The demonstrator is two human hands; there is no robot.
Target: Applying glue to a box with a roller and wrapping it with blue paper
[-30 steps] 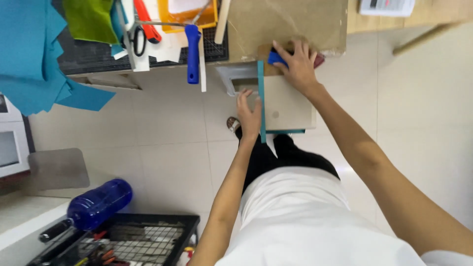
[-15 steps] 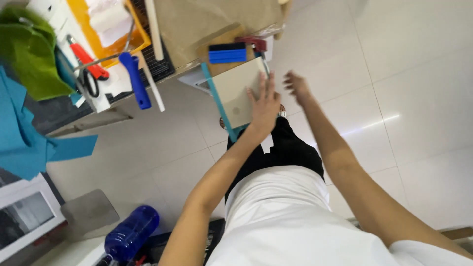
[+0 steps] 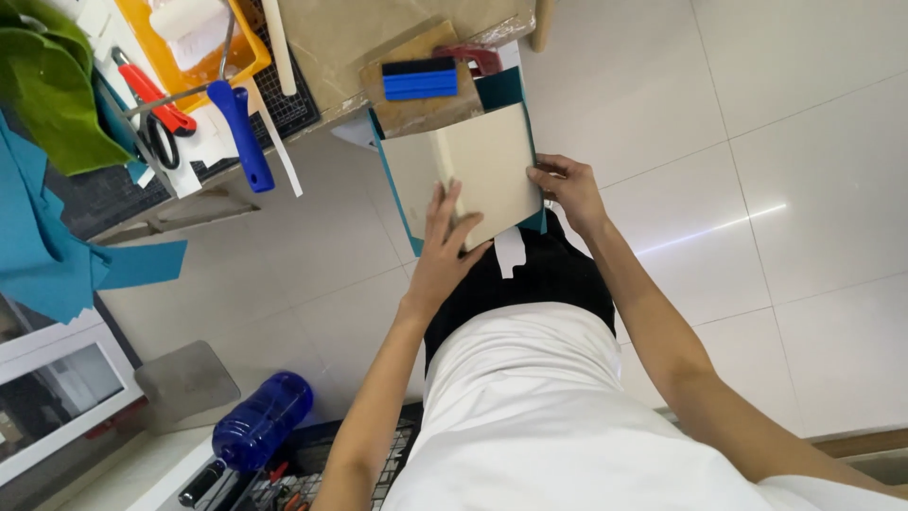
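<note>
A book-like block of cream board [image 3: 478,166] with a teal cover showing at its edges lies at the table's near edge. My left hand [image 3: 445,251] rests flat on its near face, fingers spread along the spine fold. My right hand [image 3: 567,189] grips its right edge with curled fingers. Just beyond it a blue squeegee [image 3: 418,79] lies on a brown board [image 3: 416,109], with a red-handled tool [image 3: 478,59] beside it.
On the table's left lie a blue-handled paint roller [image 3: 241,123] in an orange tray [image 3: 203,57], red-handled scissors [image 3: 156,104], and green felt [image 3: 52,90] and teal felt [image 3: 38,237]. A blue bottle [image 3: 260,433] rests on a black crate [image 3: 312,464] on the white tiled floor [image 3: 757,189].
The view has swung and drawn closer. My right hand left the blue squeegee and came down to the board's right edge. My left hand has stayed on the board.
</note>
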